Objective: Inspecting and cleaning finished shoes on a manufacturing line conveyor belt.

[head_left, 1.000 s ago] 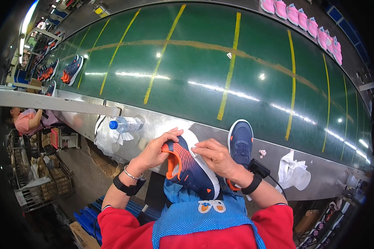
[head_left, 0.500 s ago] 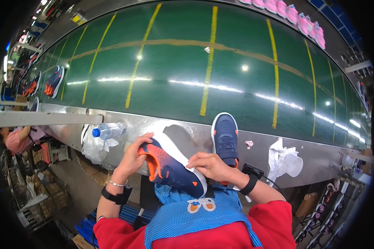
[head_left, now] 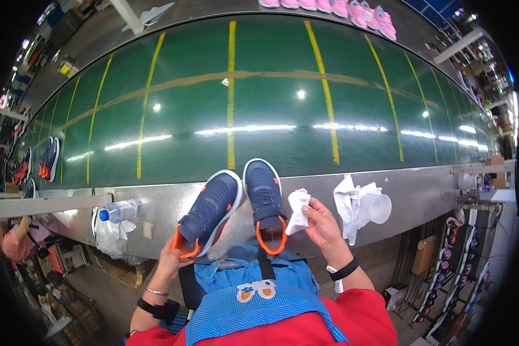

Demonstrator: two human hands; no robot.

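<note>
A navy sneaker (head_left: 214,199) with orange lining and a white sole edge is tilted, toe pointing away from me. My left hand (head_left: 170,258) grips it at the heel, fingers at the orange collar. To its right, a matching navy sneaker (head_left: 263,193) rests on the metal ledge (head_left: 305,245), its strap and orange-rimmed opening facing me. My right hand (head_left: 323,224) pinches a folded white cloth (head_left: 298,211) just right of that second sneaker. Small pinkish bits show at the cloth's top edge.
A green conveyor belt (head_left: 184,115) with yellow lines runs beyond the ledge, with navy-orange sneakers (head_left: 49,159) at far left. Pink shoes (head_left: 340,8) line its far side. A water bottle (head_left: 120,211) lies left; crumpled white cloth (head_left: 347,202) and a white cup (head_left: 378,208) sit right.
The left-hand sneaker has turned from its side to toe-forward beside the other one. My right hand has left its sole edge and moved right with the white cloth. The whole view has shifted.
</note>
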